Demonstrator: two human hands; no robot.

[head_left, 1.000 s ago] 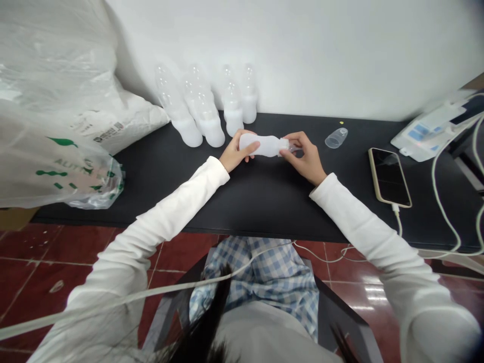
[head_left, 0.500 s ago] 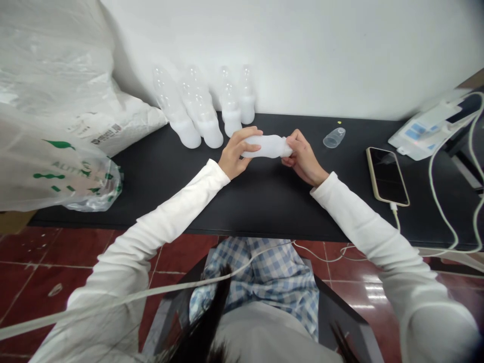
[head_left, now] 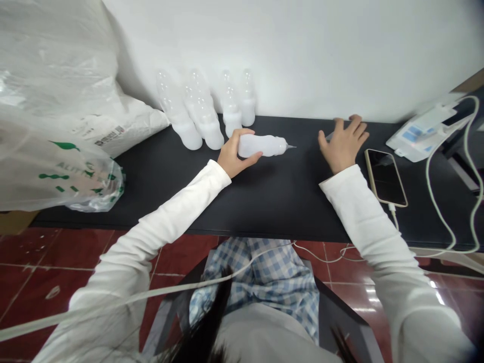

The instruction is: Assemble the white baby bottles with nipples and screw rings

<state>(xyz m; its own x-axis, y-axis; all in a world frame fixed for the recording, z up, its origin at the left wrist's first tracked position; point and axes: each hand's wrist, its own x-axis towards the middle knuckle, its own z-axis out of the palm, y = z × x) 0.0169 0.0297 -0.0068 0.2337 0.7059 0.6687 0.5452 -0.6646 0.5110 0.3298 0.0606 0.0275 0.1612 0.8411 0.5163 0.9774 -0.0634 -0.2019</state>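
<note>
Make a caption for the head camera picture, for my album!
Left hand holds a white bottle; right hand spread open.

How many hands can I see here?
2: the left hand holds a white bottle; the right hand is spread over the black table, near the phone.

You have the white, waisted bottle (head_left: pixel 260 145) held sideways in your left hand (head_left: pixel 235 154), its thin nozzle (head_left: pixel 291 146) pointing right; farther right, your right hand (head_left: pixel 343 145) mostly hides a translucent cap (head_left: pixel 330 136).
</note>
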